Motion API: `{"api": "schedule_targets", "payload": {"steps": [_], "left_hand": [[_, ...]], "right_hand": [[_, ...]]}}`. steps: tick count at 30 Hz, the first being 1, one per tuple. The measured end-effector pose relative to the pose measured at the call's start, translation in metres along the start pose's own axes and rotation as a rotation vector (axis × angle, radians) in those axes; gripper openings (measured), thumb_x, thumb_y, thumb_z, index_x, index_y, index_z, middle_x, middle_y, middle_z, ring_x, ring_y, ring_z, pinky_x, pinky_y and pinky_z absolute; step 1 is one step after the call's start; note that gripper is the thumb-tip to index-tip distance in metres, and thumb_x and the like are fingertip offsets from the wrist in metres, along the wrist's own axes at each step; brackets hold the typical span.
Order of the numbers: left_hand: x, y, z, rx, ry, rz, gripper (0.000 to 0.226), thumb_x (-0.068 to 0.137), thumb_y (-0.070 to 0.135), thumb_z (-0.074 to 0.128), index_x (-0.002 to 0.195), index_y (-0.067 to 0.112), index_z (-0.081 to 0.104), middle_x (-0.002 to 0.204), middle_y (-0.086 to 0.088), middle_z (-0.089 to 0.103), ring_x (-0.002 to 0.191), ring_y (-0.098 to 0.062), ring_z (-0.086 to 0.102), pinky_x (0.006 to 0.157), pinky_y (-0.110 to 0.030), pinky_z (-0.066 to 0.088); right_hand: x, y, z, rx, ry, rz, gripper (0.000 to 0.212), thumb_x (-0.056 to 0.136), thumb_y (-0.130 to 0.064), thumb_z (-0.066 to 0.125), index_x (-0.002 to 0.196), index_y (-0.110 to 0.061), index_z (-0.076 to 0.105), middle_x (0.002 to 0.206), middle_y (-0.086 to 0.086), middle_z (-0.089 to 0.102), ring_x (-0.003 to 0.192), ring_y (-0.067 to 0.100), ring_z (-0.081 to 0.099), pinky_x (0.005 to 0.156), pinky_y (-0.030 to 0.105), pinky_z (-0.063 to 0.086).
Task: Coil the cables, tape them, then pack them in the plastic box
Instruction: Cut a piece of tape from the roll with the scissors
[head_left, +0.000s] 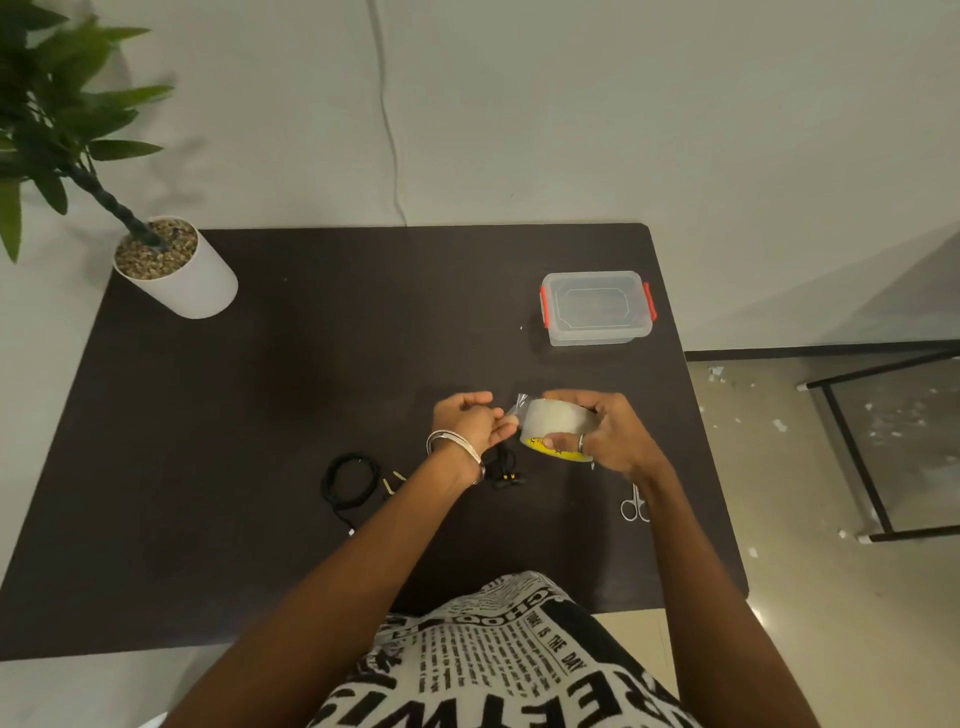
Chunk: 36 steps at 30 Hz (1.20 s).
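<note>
Coiled black cable (350, 480) lies flat; clear box (596, 307) closed.

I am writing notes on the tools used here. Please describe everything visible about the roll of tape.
The tape roll is a wide roll of clear, glossy tape; its core shows a yellow printed inner edge. It is held above the dark table, tilted, gripped by the right hand. A short free end is peeled off on its left side, and the left hand pinches that end. It does not touch the table.
</note>
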<state>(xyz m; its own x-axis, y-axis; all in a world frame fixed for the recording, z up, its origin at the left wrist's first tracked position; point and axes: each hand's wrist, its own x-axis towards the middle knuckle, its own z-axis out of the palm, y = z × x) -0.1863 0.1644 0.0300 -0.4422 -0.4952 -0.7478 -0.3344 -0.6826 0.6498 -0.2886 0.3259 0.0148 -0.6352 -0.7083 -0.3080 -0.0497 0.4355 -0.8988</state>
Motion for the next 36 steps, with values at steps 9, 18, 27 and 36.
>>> {"api": "schedule_targets", "payload": {"steps": [9, 18, 27, 36], "left_hand": [[-0.004, -0.007, -0.004, 0.461, -0.081, 0.355, 0.011, 0.079, 0.005, 0.070, 0.090, 0.006, 0.073, 0.081, -0.010, 0.072, 0.070, -0.018, 0.070, 0.062, -0.025, 0.059], [0.002, -0.017, 0.004, 0.313, -0.088, 0.287, 0.018, 0.093, 0.005, 0.049, 0.093, 0.021, 0.058, 0.084, -0.006, 0.060, 0.061, -0.010, 0.059, 0.064, -0.030, 0.058], [0.003, -0.009, 0.011, 0.223, -0.222, 0.015, 0.013, 0.090, 0.021, 0.063, 0.084, 0.009, 0.061, 0.065, 0.000, 0.061, 0.058, -0.012, 0.059, 0.065, -0.029, 0.056], [0.006, -0.011, 0.016, 0.389, -0.211, -0.023, 0.012, 0.079, 0.018, 0.074, 0.085, 0.012, 0.066, 0.074, -0.002, 0.066, 0.063, -0.012, 0.063, 0.062, -0.027, 0.052]], "right_hand": [[-0.002, -0.009, -0.005, -0.071, -0.053, -0.030, 0.050, 0.069, -0.016, 0.084, 0.114, -0.023, 0.064, 0.109, -0.012, 0.063, 0.098, 0.004, 0.060, 0.073, 0.015, 0.053], [-0.004, -0.005, 0.000, -0.050, -0.039, -0.016, 0.052, 0.069, -0.018, 0.084, 0.116, -0.022, 0.063, 0.110, -0.008, 0.063, 0.102, 0.015, 0.060, 0.079, 0.025, 0.056], [-0.001, -0.001, -0.015, -0.187, -0.074, -0.005, 0.052, 0.070, -0.017, 0.083, 0.118, -0.020, 0.062, 0.111, -0.002, 0.063, 0.099, 0.017, 0.060, 0.079, 0.021, 0.052], [0.012, -0.007, -0.030, -0.394, -0.188, -0.017, 0.056, 0.069, -0.019, 0.084, 0.118, -0.024, 0.058, 0.112, -0.006, 0.056, 0.096, 0.008, 0.050, 0.071, 0.015, 0.040]]}}
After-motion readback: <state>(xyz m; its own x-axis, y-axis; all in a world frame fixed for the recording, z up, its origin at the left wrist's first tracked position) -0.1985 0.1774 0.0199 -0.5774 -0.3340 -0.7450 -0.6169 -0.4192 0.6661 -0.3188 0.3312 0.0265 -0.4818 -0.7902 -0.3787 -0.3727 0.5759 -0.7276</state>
